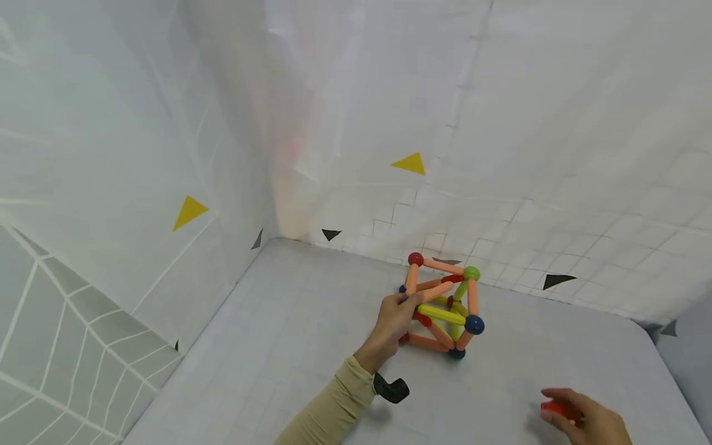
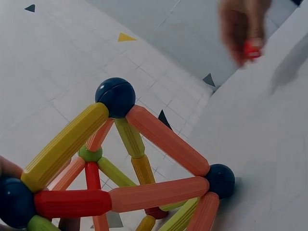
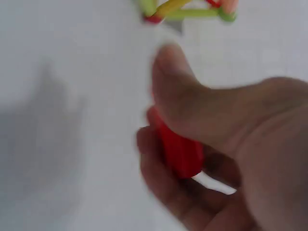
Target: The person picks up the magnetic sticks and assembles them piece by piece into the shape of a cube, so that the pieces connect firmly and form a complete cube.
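Note:
A cage-like magnetic stick-and-ball structure stands on the pale surface, built of salmon, yellow, lime and red rods joined by balls. My left hand grips its near left side, fingers at a dark blue ball in the left wrist view. Other corners carry a red ball, a green ball and a blue ball. Off to the right, apart from the structure, my right hand holds a short red magnetic rod between thumb and curled fingers; part of the rod is hidden by the thumb.
A black curved piece shows beside the left wrist. Behind the structure rises a whitish sheet wall with yellow and black triangles. Another wall, with white web-like lines, borders the left side.

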Tool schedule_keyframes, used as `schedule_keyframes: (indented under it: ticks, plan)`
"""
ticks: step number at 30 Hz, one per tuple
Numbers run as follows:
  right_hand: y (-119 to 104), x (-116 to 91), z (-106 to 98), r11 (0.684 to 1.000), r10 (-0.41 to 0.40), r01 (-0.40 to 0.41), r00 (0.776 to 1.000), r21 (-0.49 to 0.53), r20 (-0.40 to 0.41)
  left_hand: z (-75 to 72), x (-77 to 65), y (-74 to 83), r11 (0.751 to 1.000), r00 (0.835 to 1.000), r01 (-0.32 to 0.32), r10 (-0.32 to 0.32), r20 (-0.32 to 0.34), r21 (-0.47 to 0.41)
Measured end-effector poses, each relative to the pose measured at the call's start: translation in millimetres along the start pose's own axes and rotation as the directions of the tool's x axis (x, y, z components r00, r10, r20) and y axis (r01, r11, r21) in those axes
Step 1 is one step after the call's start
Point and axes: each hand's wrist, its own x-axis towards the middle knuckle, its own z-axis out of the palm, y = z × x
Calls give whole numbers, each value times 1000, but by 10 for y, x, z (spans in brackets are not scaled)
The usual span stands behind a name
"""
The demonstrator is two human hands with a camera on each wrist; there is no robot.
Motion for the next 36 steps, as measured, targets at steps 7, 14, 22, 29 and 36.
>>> schedule_keyframes:
  ticks: [7, 14, 22, 29, 36]
  plan:
    - [-869, 477, -412, 883, -463, 446, 773, -149, -432, 37, -31, -14, 999, 999, 36, -37, -15, -16]
    - [-1421, 901, -589, 800, -592, 564, 688, -204, -420, 84, -79, -44, 999, 999, 38, -38, 23, -31]
    - [-1736, 1119, -550, 734, -674, 588, 691, -338, -261, 93, -112, -44, 998, 999, 12, -11, 33, -55]
    - [-1825, 1145, -510, 716, -678, 583, 712, -384, -182, 88, -134, -50, 998, 999, 10, -7, 36, -60]
    - [-1884, 1175, -485, 717, -670, 581, 728, -384, -149, 65, -121, -44, 999, 999, 14, -12, 32, -41]
